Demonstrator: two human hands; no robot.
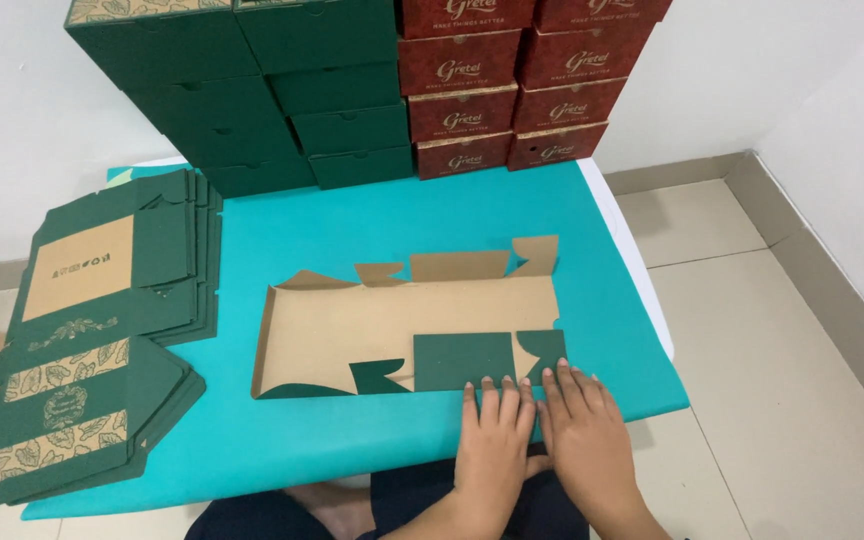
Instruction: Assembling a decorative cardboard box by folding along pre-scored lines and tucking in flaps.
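The fingers (500,395) of both hands lie flat and close together, stretched out and holding nothing; they only press down. The left hand (492,445) and the right hand (584,435) are side by side, thumbs almost touching, at about 5 o'clock on the table. Their fingertips rest on the near edge of the flat unfolded cardboard box blank (402,320), which is brown on the inner side and dark green on the outer side. Two green flaps (462,360) of this blank are folded over onto the brown side, and the fingertips touch just these flaps. The blank lies in the middle of the turquoise table cover (352,225), a little toward 4 o'clock, with its long side running from 9 to 3 o'clock.

At 9 o'clock is a stack of flat dark green blanks with a brown panel (112,265). At 8 o'clock is a second stack of flat green blanks with gold leaf bands (67,410), partly over the table edge. At 12 o'clock, against the white wall, stand piled dark green finished boxes (282,110), and just beside them, toward 1 o'clock, piled dark red finished boxes (502,95). At 3 o'clock is the beige tiled floor (772,350).
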